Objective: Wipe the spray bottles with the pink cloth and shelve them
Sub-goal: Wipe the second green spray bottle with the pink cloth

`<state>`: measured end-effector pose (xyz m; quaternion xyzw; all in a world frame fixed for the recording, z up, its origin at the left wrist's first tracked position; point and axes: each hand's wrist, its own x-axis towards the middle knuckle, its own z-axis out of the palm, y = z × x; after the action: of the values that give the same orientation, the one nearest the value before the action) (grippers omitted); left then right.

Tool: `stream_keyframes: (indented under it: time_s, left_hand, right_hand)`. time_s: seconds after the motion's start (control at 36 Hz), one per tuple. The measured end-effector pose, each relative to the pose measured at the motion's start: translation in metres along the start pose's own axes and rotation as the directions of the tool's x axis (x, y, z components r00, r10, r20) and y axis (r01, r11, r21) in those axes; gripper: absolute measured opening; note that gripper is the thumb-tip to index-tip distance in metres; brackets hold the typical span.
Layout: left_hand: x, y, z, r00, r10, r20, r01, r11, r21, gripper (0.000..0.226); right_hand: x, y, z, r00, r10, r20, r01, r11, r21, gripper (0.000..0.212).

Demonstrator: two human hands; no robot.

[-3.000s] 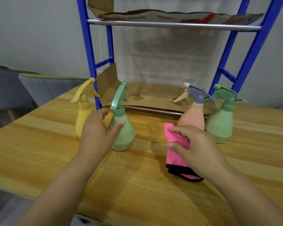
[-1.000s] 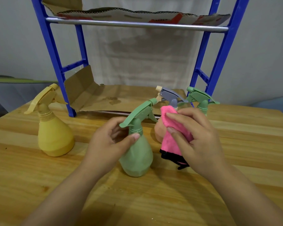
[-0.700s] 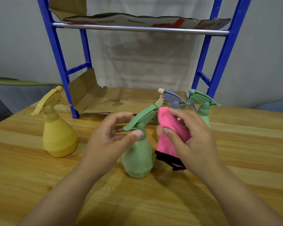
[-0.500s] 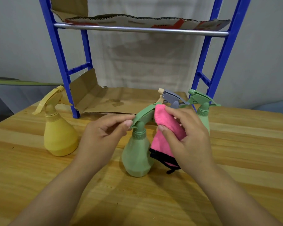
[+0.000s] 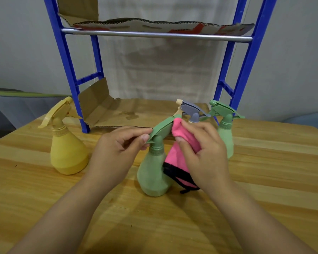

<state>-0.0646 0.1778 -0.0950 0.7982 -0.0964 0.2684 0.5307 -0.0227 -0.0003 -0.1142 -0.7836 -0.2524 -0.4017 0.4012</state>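
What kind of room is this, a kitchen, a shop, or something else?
Hard to say for sure; it looks like a plain indoor workspace, not a kitchen. A wooden table stands by a bare grey wall, carrying a small blue shelf rack lined with cardboard, and some spray bottles.

Tabletop [image 5: 264, 180]: rack [image 5: 66, 57] at back, cardboard [image 5: 136, 111] on its lower level. Bottle one [image 5: 67, 153] far left, before the rack's left post. Bottle two [image 5: 152, 173] centre front, cloth [image 5: 180, 156] touching its right side. Bottles three [image 5: 190, 110] and four [image 5: 226, 132] behind, right.
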Motion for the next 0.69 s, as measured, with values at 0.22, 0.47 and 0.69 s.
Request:
stream_keyframes:
  time_s: [0.22,0.47,0.69]
  left_hand:
    - [0.001,0.0,-0.002,1.0,0.017,-0.001,-0.017,0.999,0.032,0.029]
    - [-0.001,-0.001,0.004,1.0,-0.025,0.01,0.025,0.999,-0.025,0.023]
    - [0.0,0.0,0.014,0.998,-0.058,-0.026,0.057,0.996,-0.066,0.019]
  right_hand:
    - [-0.018,-0.011,0.01,0.972,-0.136,0.191,0.132,0.991,0.033,0.037]
    - [-0.019,-0.005,0.007,0.975,-0.13,0.181,0.124,0.991,0.046,0.036]
    - [-0.018,-0.001,0.003,0.972,-0.136,0.193,0.133,0.991,0.028,0.036]
